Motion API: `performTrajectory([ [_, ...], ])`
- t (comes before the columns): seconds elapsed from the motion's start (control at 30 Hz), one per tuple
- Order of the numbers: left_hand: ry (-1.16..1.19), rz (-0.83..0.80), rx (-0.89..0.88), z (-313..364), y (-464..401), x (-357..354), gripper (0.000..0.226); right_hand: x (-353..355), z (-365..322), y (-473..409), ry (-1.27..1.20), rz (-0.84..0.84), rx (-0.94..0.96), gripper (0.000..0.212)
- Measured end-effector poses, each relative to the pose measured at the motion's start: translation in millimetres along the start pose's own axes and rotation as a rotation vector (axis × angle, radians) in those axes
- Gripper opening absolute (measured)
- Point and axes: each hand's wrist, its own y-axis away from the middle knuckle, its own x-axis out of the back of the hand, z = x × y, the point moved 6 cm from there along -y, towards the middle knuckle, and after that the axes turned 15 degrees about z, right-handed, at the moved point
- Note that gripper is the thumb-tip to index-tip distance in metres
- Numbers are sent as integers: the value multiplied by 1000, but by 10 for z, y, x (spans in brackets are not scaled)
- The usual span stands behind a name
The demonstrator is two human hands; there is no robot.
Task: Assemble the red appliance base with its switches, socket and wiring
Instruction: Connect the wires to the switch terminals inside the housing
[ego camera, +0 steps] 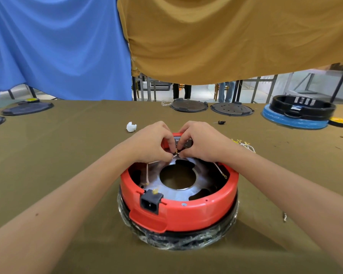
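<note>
The red appliance base [196, 210] sits upside down on the olive table, on a plastic-wrapped black ring. A black power socket [151, 201] is set in its near rim. Inside lies a metal plate [178, 191] with a round hole. My left hand [151, 142] and my right hand [203, 142] meet over the far rim, in front of the switch block [183, 143]. Their fingertips pinch a small brass terminal on a white wire [175, 152]. Other white wires run down inside the base on the left [147, 173] and on the right [220, 171].
A bundle of spare white wires [245, 144] lies right of the base. A crumpled white scrap [131, 126] lies left of my hands. Dark round lids [189, 105] [232, 109] stand at the table's back, a black base on a blue ring [299, 113] at far right.
</note>
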Motion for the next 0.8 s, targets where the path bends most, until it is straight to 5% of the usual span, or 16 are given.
performTrajectory([
  [0.8, 42, -44, 12, -73, 5, 10, 14, 1, 13, -5, 0, 12, -15, 9],
])
